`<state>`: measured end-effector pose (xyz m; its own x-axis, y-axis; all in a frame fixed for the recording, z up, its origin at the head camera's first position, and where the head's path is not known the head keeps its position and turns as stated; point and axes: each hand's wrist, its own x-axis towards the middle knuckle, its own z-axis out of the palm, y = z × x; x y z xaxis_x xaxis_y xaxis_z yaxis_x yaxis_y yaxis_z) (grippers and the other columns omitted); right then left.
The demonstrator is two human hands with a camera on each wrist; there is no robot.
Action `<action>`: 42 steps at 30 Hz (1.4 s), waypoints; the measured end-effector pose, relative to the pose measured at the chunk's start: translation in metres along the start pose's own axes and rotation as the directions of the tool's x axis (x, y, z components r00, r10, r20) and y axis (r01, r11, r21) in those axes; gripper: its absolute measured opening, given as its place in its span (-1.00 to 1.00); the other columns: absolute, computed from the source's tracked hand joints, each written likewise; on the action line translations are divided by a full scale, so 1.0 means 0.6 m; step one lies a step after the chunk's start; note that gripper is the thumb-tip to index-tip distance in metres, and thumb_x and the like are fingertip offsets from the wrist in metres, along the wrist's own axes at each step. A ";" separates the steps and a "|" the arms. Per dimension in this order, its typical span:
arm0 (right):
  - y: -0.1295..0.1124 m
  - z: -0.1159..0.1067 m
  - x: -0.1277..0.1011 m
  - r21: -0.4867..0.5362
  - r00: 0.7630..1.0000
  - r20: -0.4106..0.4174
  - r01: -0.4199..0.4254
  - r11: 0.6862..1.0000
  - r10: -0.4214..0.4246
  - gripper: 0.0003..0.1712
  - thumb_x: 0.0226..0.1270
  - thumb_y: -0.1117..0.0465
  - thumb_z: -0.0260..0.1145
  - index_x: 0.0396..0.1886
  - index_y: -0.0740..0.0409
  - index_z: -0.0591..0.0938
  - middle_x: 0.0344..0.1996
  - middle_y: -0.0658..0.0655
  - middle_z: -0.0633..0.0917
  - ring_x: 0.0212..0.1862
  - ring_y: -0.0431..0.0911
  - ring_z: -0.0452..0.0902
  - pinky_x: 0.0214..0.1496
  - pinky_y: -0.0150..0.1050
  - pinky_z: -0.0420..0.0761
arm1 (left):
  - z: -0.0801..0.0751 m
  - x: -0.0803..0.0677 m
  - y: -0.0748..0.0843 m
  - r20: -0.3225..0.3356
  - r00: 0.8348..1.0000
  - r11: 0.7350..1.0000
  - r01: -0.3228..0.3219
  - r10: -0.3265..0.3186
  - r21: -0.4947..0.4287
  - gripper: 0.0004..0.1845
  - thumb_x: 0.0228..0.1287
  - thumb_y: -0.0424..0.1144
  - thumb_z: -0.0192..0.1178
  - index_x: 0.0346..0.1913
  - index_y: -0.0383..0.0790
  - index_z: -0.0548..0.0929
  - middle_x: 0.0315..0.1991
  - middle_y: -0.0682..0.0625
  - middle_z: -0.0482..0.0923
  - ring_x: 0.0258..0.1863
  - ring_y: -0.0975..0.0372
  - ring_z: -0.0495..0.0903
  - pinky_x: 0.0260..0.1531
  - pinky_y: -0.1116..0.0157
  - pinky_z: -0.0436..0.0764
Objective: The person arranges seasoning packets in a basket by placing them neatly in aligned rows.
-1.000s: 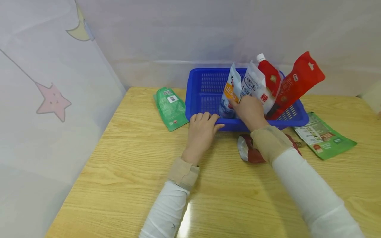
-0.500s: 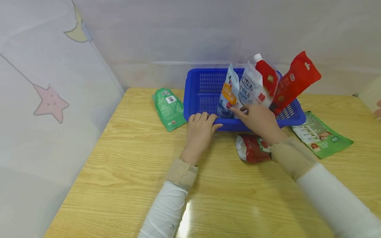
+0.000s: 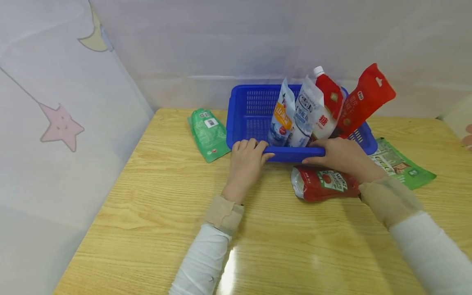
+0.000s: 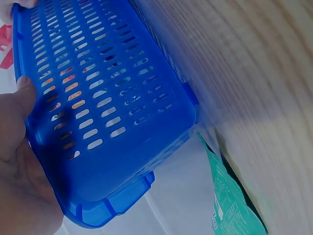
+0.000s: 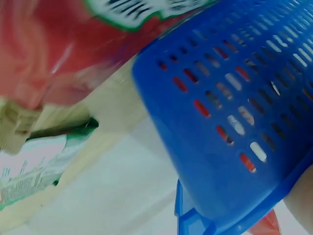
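Now the right hand (image 3: 343, 157) has come off the standing pouches (image 3: 302, 112) and clamps fingers over the near rim of the blue basket (image 3: 250, 110), matching the left hand (image 3: 246, 157), so both grip it on the table (image 3: 155, 196). Right wrist view alone shows the ketchup pouch (image 5: 54, 54) lying just beside the basket wall.

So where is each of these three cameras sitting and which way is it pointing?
Head: above the table, facing forward and down at the blue basket; both hands and sleeves show.
Left wrist: low beside the basket's slotted wall; left hand at its rim.
Right wrist: low, looking up the basket's side, a red pouch overhead.
All three share the basket.
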<state>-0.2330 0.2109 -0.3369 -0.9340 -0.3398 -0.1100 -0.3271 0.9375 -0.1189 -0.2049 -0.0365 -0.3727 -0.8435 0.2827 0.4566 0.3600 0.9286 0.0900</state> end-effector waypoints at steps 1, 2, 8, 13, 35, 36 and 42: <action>0.001 0.000 0.001 -0.012 1.000 -0.006 0.005 1.000 -0.005 -0.25 0.10 -0.37 0.28 0.00 0.17 0.64 -0.37 0.16 0.75 -0.36 -0.01 0.65 -0.29 -0.01 0.65 | 0.000 0.000 0.000 -0.005 1.000 1.000 -0.001 0.001 0.002 -0.61 0.34 0.18 -0.06 -0.03 0.06 0.61 -0.21 0.09 0.59 -0.12 0.20 0.53 -0.01 0.26 0.41; 0.001 0.000 0.001 -0.018 1.000 -0.011 0.006 1.000 -0.006 -0.32 0.11 -0.33 0.31 -0.07 0.16 0.67 -0.45 0.12 0.73 -0.42 -0.05 0.63 -0.34 -0.06 0.64 | 0.000 0.000 0.001 -0.012 1.000 1.000 -0.004 0.004 0.005 -0.61 0.34 0.18 -0.06 -0.03 0.06 0.61 -0.21 0.09 0.59 -0.12 0.19 0.53 -0.02 0.26 0.41; 0.000 -0.006 -0.001 -0.054 1.000 -0.002 -0.023 0.998 0.023 -0.53 0.18 -0.23 0.30 -0.49 0.10 0.69 -0.75 -0.03 0.57 -0.60 -0.16 0.51 -0.48 -0.23 0.55 | -0.003 0.001 0.004 -0.040 0.999 1.000 -0.017 0.017 0.016 -0.62 0.34 0.17 -0.04 -0.05 0.04 0.61 -0.24 0.08 0.58 -0.17 0.19 0.53 -0.04 0.27 0.40; 0.000 -0.012 -0.001 -0.057 0.998 0.010 -0.066 0.996 0.066 -0.51 0.21 -0.24 0.26 -0.50 0.09 0.70 -0.71 -0.01 0.60 -0.56 -0.12 0.52 -0.41 -0.15 0.56 | -0.006 0.003 0.007 -0.036 0.999 1.000 -0.012 0.012 0.004 -0.62 0.35 0.17 -0.05 -0.03 0.04 0.61 -0.21 0.08 0.58 -0.14 0.19 0.52 -0.02 0.26 0.39; -0.006 0.003 0.005 0.005 0.996 0.010 -0.091 0.996 0.090 -0.47 0.21 -0.25 0.25 -0.71 0.05 0.58 -0.76 0.02 0.54 -0.58 -0.11 0.49 -0.44 -0.21 0.53 | 0.000 -0.008 -0.007 0.039 0.998 0.998 -0.045 0.046 -0.042 -0.68 0.35 -0.05 0.14 0.10 -0.04 0.55 -0.07 0.04 0.58 -0.02 0.14 0.49 0.09 0.20 0.35; -0.006 0.002 0.005 0.003 0.996 0.010 -0.092 0.996 0.092 -0.48 0.21 -0.25 0.25 -0.69 0.05 0.60 -0.76 0.02 0.55 -0.58 -0.10 0.50 -0.44 -0.20 0.54 | 0.000 -0.008 -0.006 0.031 0.998 0.998 -0.047 0.048 -0.037 -0.68 0.35 -0.06 0.14 0.10 -0.04 0.55 -0.08 0.04 0.58 -0.02 0.14 0.49 0.08 0.20 0.35; -0.002 -0.001 0.003 0.002 0.994 0.016 -0.104 0.995 0.104 -0.50 0.21 -0.25 0.25 -0.53 0.08 0.70 -0.70 0.02 0.61 -0.54 -0.08 0.53 -0.40 -0.15 0.57 | 0.001 -0.006 -0.001 0.016 0.999 0.998 -0.051 0.051 -0.027 -0.70 0.34 -0.09 0.15 0.09 -0.04 0.56 -0.08 0.04 0.58 -0.03 0.13 0.48 0.07 0.20 0.36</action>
<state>-0.2343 0.2090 -0.3362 -0.9606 -0.2415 -0.1376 -0.2277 0.9677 -0.1085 -0.2026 -0.0381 -0.3750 -0.8301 0.3339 0.4466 0.4130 0.9063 0.0900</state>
